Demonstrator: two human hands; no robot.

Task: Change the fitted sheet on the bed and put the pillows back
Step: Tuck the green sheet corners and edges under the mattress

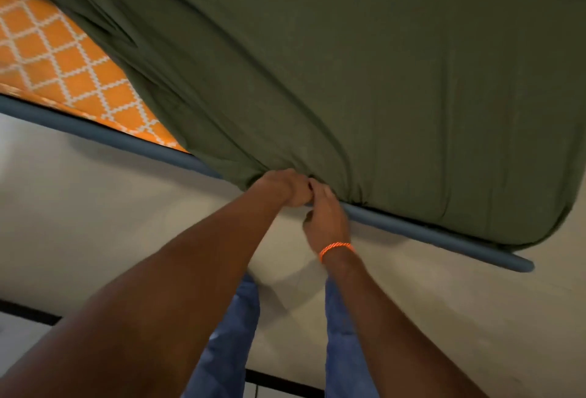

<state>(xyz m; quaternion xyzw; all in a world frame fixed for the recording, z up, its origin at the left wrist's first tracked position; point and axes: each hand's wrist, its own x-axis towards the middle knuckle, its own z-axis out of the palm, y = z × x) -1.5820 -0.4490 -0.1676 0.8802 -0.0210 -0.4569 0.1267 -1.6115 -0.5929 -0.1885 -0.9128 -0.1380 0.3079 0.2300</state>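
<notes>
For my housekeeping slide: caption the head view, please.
Both hands, left hand and right hand, grip the green fitted sheet at the bed rail, orange patterned mattress partly exposed.

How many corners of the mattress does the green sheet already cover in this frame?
1. The green fitted sheet wraps the rounded mattress corner at lower right. The orange patterned mattress still shows bare at left; its other corners are out of view, so more may be covered.
</notes>
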